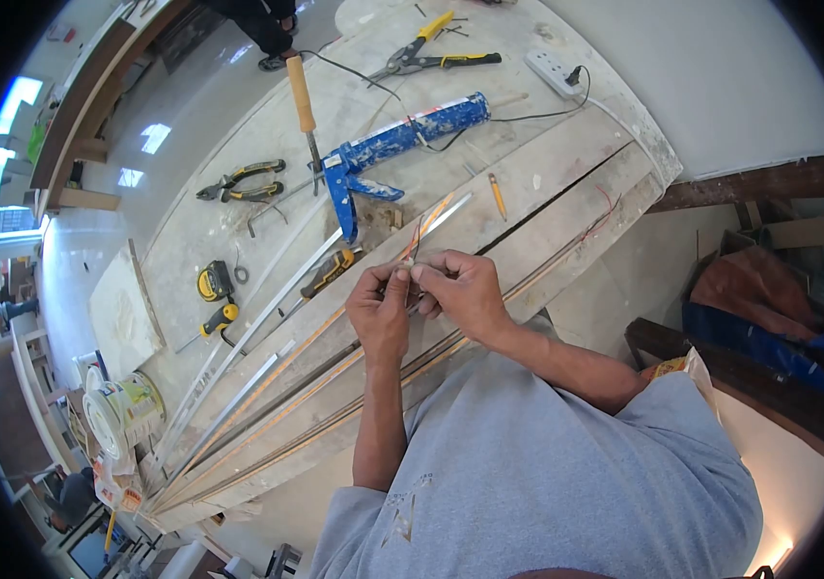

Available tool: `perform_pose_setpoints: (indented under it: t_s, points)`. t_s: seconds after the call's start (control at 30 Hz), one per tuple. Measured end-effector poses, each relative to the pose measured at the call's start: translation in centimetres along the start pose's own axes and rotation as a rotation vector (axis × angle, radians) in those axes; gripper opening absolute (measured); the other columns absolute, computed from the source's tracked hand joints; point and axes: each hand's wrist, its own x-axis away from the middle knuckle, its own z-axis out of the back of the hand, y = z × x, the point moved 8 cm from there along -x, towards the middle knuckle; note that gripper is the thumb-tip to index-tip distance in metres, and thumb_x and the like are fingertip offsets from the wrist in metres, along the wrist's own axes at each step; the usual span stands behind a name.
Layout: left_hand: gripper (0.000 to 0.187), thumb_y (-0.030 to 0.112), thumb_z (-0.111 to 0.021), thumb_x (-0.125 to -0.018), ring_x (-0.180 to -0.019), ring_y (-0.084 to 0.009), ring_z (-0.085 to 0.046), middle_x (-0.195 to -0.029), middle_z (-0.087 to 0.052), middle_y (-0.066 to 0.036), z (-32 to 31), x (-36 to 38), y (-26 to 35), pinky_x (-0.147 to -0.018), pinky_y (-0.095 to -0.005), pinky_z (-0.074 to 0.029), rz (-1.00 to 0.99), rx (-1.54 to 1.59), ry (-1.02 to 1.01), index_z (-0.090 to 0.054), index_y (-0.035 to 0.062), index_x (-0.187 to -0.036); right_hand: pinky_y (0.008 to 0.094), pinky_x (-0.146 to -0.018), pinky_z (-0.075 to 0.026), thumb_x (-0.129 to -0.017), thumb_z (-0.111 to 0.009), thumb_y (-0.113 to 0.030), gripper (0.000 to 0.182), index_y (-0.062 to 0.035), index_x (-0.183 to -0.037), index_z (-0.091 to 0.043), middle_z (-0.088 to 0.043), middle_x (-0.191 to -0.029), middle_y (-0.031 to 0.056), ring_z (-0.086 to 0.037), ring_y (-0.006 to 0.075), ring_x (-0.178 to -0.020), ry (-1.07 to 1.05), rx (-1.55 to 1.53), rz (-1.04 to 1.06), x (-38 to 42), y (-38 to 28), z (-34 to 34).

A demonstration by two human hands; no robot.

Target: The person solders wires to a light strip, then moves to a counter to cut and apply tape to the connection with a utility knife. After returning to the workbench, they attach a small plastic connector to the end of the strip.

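Workbench [566, 164], long and pale, is running away from me and carrying everything listed below. Metal strips [267, 372], several and narrow, are lying lengthwise along its near edge, passing under my wrists. Caulking gun [397, 145], blue and paint-flecked, is lying just beyond my hands, its handle pointing toward me. Hammer handle [301, 92], wooden, is lying beside the gun's handle end. Pliers [243, 181], black and yellow, are sitting further left; a second yellow-handled pair [431, 53] is lying at the far end. Power strip [552, 72], white, is sitting near the far right corner with a black cord trailing from it. Tape measure [214, 282] and yellow-handled screwdriver [219, 317] are lying left of my hands. Pencil [497, 196] is lying alone to the right. Paint bucket [122, 410] is standing off the bench's left end.

Room edges are curving away into dark; figures at far left are too small to make out.

My left hand [380, 314] and right hand [460, 289] are pressing together, fingertips pinching a thin wire [416, 241]. It is fine and reddish, rising from my fingers above the bench middle; I cannot tell its full length.
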Motion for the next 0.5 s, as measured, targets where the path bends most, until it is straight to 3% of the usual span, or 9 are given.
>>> perform_pose_setpoints:
  t_s: [0.23,0.5]
  points:
    - [0.016,0.007,-0.075,-0.092,-0.073,-0.0101,-0.064,-0.088,-0.072,-0.007,0.15,-0.19,-0.32,-0.066,-0.0236,-0.052,0.047,0.057,-0.035,-0.073,-0.0045,-0.103,0.0232,-0.049,-0.052,-0.096,-0.067,-0.012,0.017,0.0039,-0.098,-0.071,-0.070,-0.076,0.0061,-0.063,0.0079,-0.058,-0.031,-0.057,-0.035,-0.16,0.23,0.07]
    - [0.021,0.002,-0.073,-0.091,-0.070,-0.0110,-0.064,-0.087,-0.073,-0.008,0.42,-0.56,-0.54,-0.064,-0.0237,-0.053,0.085,0.035,-0.037,-0.073,-0.0054,-0.110,0.0228,-0.048,-0.048,-0.095,-0.069,-0.014,0.017,0.0000,-0.086,-0.067,-0.066,-0.072,0.0020,-0.059,0.0054,-0.055,-0.069,0.000,0.001,-0.39,-0.02,0.02]
